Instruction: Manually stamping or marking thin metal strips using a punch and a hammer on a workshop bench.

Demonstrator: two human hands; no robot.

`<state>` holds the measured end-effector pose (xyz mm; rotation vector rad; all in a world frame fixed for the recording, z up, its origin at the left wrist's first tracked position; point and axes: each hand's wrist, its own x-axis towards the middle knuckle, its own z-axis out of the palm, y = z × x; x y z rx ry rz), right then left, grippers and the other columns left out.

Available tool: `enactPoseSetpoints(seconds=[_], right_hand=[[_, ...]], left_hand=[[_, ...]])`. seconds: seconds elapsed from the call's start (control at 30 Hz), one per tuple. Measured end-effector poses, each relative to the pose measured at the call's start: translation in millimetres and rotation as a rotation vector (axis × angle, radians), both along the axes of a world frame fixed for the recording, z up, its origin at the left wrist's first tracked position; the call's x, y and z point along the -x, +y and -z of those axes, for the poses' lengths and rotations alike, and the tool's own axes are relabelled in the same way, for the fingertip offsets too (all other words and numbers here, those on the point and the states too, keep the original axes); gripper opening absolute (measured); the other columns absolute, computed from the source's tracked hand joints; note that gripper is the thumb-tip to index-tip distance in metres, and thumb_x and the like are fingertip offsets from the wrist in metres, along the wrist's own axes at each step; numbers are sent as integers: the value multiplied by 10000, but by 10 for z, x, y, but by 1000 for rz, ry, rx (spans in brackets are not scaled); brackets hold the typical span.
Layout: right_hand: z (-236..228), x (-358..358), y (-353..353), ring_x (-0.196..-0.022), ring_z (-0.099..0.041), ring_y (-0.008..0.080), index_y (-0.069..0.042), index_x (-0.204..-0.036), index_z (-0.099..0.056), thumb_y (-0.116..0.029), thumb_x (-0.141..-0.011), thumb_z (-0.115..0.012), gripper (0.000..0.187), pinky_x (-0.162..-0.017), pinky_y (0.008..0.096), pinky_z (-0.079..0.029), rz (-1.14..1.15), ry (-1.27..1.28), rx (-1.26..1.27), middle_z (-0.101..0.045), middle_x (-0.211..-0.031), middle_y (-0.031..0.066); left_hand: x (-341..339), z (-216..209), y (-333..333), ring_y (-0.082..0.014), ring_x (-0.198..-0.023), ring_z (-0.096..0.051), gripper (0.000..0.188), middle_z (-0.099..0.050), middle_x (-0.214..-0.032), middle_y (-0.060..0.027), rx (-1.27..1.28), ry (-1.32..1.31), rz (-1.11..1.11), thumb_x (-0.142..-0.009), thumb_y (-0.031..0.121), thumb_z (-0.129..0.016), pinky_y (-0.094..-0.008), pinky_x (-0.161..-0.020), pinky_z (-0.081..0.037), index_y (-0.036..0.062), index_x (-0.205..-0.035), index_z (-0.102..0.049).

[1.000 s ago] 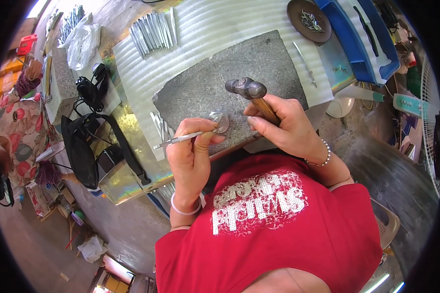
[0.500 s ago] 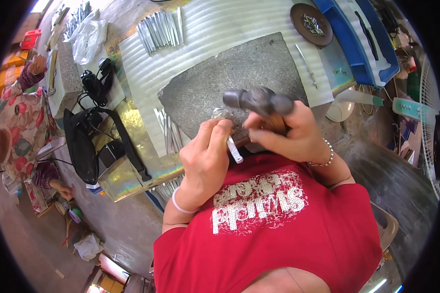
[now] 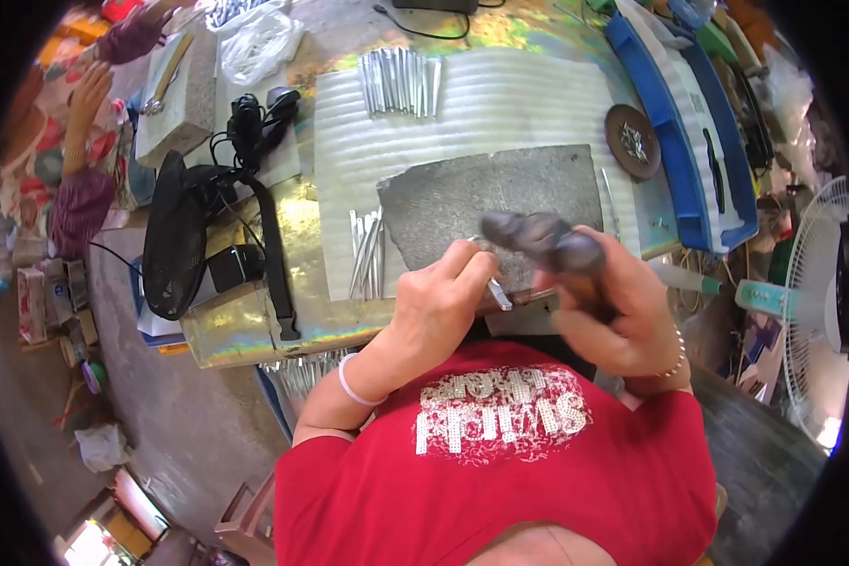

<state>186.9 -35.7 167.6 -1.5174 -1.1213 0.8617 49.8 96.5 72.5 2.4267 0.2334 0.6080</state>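
Observation:
My left hand (image 3: 443, 297) pinches a thin silvery metal strip (image 3: 502, 294) at the near edge of a rough grey stone slab (image 3: 486, 184). One end of the strip sticks out toward me; my fingers mostly cover the rest. In my right hand (image 3: 623, 316) is a hammer (image 3: 538, 236), gripped by its wooden handle. Its dark head hangs over the slab, just right of my left fingers, slightly blurred. Left of the slab lie several loose silvery strips (image 3: 366, 255). A row of similar strips (image 3: 401, 83) rests beyond it on a white foam sheet (image 3: 509, 99).
A brown dish (image 3: 634, 141) of small metal pieces stands right of the slab, beside a blue tray (image 3: 665, 123). At left lie a black bag (image 3: 174, 236) with straps, black cables and a stone block with another hammer (image 3: 168, 74). A fan (image 3: 816, 311) stands at right; a co-worker's hand (image 3: 90, 94) shows far left.
The view has shifted, so the table's things appear farther right. I still hold the strip and the hammer. The co-worker's arms at the left have moved.

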Motion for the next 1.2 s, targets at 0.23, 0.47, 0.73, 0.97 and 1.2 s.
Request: enactPoseSetpoints(seconds=[0.23, 0.47, 0.73, 0.97, 1.2], right_hand=[[-233, -49, -245, -912, -633, 281, 8, -1261, -430, 28, -805, -616, 492, -794, 320, -502, -129, -262, 74, -585, -1111, 186], [-314, -59, -272, -752, -645, 263, 26, -1267, -435, 61, -731, -644, 576, -656, 308, -527, -191, -504, 1, -625, -1004, 176], [-341, 21, -281, -639, -612, 212, 41, -1197, -509, 30, -693, -663, 527, -494, 272, -466, -183, -675, 55, -626, -863, 113], [-455, 106, -272, -511, -542, 151, 38, -1144, -574, -33, -682, -643, 472, -438, 260, -428, -193, -875, 40, -574, -705, 76], [-566, 224, -491, -564, -574, 241, 42, -1127, -536, -104, -742, -627, 422, -486, 352, -440, -11, -748, 45, -609, -752, 117]], left_hand=[[7, 54, 52, -248, -554, -583, 162, -537, -751, -58, 101, -71, -6, -718, -5, -575, -337, -442, -451, 83, -852, -550], [-3, 59, 63, -265, -546, -573, 160, -533, -734, -64, 122, -66, 5, -730, -25, -563, -347, -442, -447, 84, -847, -553], [0, 65, 40, -267, -552, -575, 161, -528, -727, -69, 100, -68, -3, -722, -27, -560, -346, -446, -451, 80, -842, -549], [24, 1, 40, -280, -563, -573, 152, -531, -736, -77, 124, -71, 9, -718, -19, -563, -359, -458, -453, 72, -838, -542], [-22, 7, 62, -280, -569, -584, 151, -542, -755, -72, 98, -50, 34, -723, -16, -568, -358, -459, -454, 74, -842, -540]])
